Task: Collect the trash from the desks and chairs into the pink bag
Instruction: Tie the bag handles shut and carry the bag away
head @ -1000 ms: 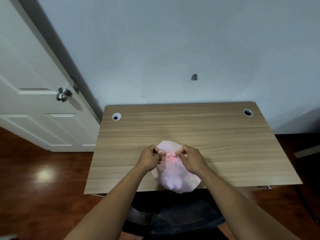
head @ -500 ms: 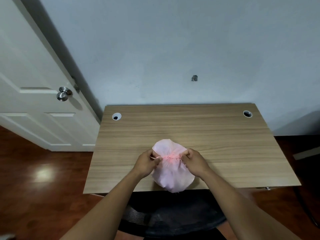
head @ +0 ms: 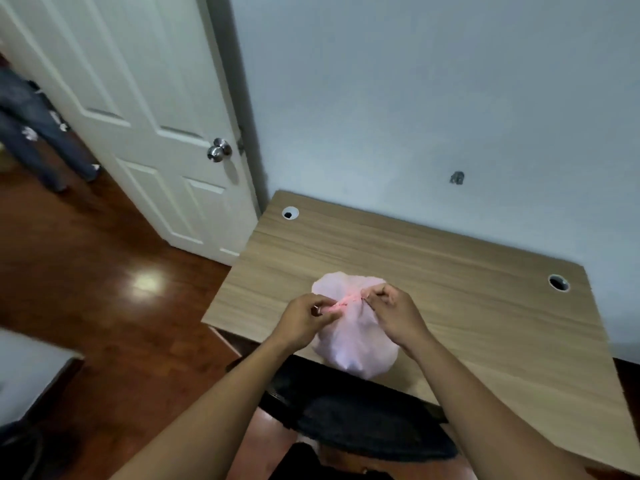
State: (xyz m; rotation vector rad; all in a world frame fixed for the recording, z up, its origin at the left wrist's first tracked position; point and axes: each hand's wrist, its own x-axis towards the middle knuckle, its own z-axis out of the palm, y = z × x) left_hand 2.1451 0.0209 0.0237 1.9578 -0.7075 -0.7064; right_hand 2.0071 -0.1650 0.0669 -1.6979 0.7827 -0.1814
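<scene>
We log a change of view since half a second ago: it has swung left and tilted. The door (head: 145, 98) now fills the space far left of the left hand (head: 304, 323). The desk (head: 450, 265) lies skewed under both hands, where before it sat square. The dark chair (head: 363, 420) is below the wrists, as before.

The pink bag (head: 353, 348) has not moved. It sits at the desk's near edge, under and between the hands, its bottom bulging over the edge. It is full, rounded, pale and faintly see-through, gathered at the top.

The left hand's curled fingers pinch one end of the twisted neck (head: 346, 301). The right hand (head: 394, 317) pinches the other end. Both pinches are unchanged. The neck runs taut between them, a deeper pink.
</scene>
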